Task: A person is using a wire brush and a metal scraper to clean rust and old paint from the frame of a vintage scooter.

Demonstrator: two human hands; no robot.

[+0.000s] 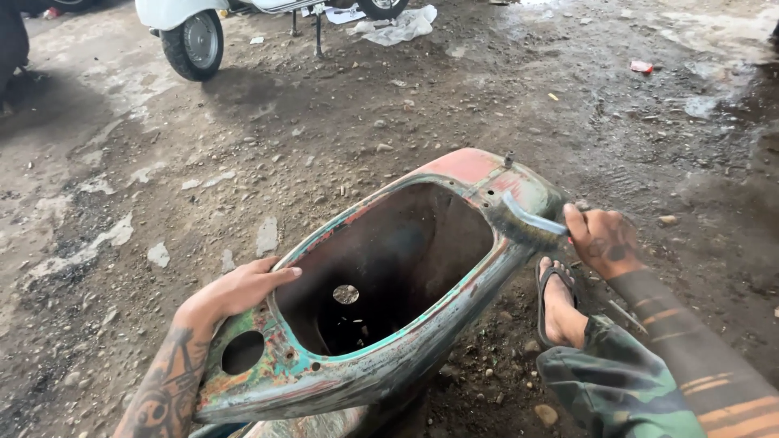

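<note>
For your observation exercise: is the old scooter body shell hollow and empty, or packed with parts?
Empty: the scooter body shell shows bare rusty inner walls and open holes.

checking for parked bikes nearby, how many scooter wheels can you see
2. One full wheel stands at the top left under a white scooter. A second wheel is cut off by the top edge, near the middle. Others may lie out of view.

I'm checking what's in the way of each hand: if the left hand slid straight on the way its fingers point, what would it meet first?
The left hand rests on the rim of the rusty, green-and-red painted metal scooter shell, fingers pointing right across its big opening. Straight on looks free over the hollow, then probably the far rim; depth is unclear.
</note>
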